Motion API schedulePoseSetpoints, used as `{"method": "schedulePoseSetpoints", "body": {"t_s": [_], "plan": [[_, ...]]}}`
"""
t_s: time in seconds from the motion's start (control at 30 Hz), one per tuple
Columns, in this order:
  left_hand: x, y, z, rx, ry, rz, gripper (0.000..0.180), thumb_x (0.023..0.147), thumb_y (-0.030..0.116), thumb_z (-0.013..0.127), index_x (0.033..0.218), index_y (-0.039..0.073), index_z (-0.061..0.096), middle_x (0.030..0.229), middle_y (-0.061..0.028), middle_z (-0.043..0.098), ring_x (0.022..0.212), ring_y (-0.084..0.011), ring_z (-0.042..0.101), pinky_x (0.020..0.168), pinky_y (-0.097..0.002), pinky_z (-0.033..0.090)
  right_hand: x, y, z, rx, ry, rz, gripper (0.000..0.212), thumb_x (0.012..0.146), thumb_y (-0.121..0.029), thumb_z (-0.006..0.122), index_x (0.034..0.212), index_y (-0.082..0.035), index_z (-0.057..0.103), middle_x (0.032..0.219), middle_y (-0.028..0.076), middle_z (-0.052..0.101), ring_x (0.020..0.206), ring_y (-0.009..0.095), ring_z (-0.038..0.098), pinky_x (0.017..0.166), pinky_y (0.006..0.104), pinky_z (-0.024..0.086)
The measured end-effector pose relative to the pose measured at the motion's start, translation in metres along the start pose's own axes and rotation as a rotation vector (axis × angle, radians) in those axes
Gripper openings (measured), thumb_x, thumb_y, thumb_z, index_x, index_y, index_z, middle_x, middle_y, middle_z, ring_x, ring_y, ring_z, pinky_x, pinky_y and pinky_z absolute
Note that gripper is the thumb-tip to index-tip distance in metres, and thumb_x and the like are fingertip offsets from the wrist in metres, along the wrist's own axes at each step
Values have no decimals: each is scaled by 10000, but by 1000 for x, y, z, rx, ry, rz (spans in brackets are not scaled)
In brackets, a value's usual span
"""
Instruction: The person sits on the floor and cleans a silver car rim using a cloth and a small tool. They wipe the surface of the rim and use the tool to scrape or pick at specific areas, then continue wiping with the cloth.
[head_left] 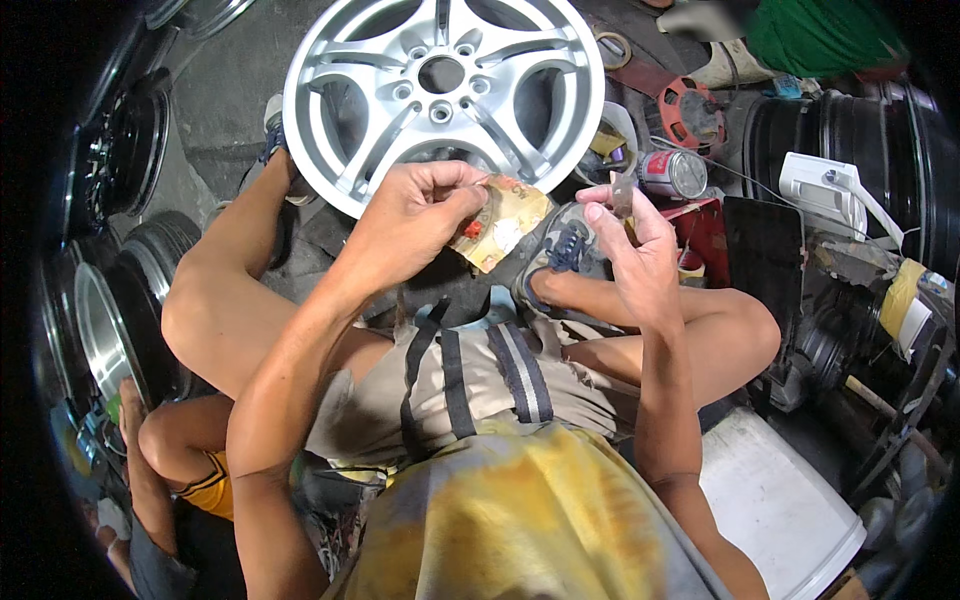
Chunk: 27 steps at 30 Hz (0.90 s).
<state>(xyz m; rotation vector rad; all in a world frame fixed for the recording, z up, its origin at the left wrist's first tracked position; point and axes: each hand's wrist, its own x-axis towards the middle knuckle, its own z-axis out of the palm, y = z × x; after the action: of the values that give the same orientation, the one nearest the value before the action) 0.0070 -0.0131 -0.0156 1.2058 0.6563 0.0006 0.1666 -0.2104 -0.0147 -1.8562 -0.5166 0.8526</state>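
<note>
Pinched between thumb and fingertips of the left hand: a small worn sachet, yellowish paper or foil with a red patch, creased and grimy, held by its left upper corner. Grip here pressed together on the packet. Right hand is raised just right of the sachet, thumb and forefinger closed on a small thin grey strip; what the strip is made of cannot be told. Both hands are held above the knees, in mid-frame, just near of the wheel.

Sachet: roughly rectangular, flat, edges frayed, surface matte and stained.

Beyond the hands, far centre: silver alloy wheel rim, smooth painted metal, paired spokes, round hub hole ringed by bolt holes, lying face up on the floor. Under the hands: a grey sneaker with blue laces, on the person's crossed right leg. Beige shorts with dark stripes, yellow-stained grey shirt near.

Right of the hands: a red and silver spray can lying on its side, a white plastic tool atop a black rim. Near right: white bucket. Left: dark rims stacked along the edge. Near left: another person's knee, yellow garment.

Floor: grey concrete, dusty, cluttered.
</note>
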Motion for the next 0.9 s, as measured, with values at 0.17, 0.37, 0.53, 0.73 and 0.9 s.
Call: {"method": "schedulePoseSetpoints", "body": {"t_s": [0.17, 0.37, 0.53, 0.73, 0.9], "plan": [[1, 4, 14, -2, -19, -49, 209, 987, 86, 610, 1079, -53, 736, 905, -3, 714, 768, -30, 592, 694, -208, 489, -2, -8, -4, -76, -82, -85, 209, 959, -171, 702, 1095, -14, 710, 794, -37, 633, 705, 42, 500, 640, 248, 441], [0, 4, 31, -35, -115, -49, 288, 1031, 182, 623, 1198, -39, 704, 997, -31, 729, 886, -64, 637, 813, -238, 520, 7, -20, -37, -244, -148, -62, 223, 958, -198, 703, 1058, 2, 711, 815, -3, 670, 722, 51, 552, 637, 252, 466], [3, -19, 26, 140, -126, 57, 314, 1042, 209, 614, 1189, -56, 696, 1042, -86, 741, 927, -97, 651, 859, -264, 528, 39, -20, -168, -341, 134, -153, 210, 992, -182, 650, 1065, 8, 699, 946, 7, 709, 779, 95, 620, 708, 275, 514], [16, -99, 10, 1043, -364, -189, 367, 938, 276, 688, 1083, -60, 710, 1071, -263, 719, 977, -388, 706, 858, -435, 556, 78, 104, -266, -322, 197, 334, 191, 984, -270, 673, 926, -88, 675, 676, -93, 466, 506, 27, 369, 457, 232, 271], [22, -194, -18, 1293, -249, -315, 451, 954, 370, 652, 1101, -55, 688, 1158, -271, 695, 1115, -434, 651, 986, -489, 512, 128, 181, -231, -137, 446, 425, 181, 919, -212, 689, 941, -32, 680, 664, -35, 532, 454, 70, 409, 433, 269, 322]]}}
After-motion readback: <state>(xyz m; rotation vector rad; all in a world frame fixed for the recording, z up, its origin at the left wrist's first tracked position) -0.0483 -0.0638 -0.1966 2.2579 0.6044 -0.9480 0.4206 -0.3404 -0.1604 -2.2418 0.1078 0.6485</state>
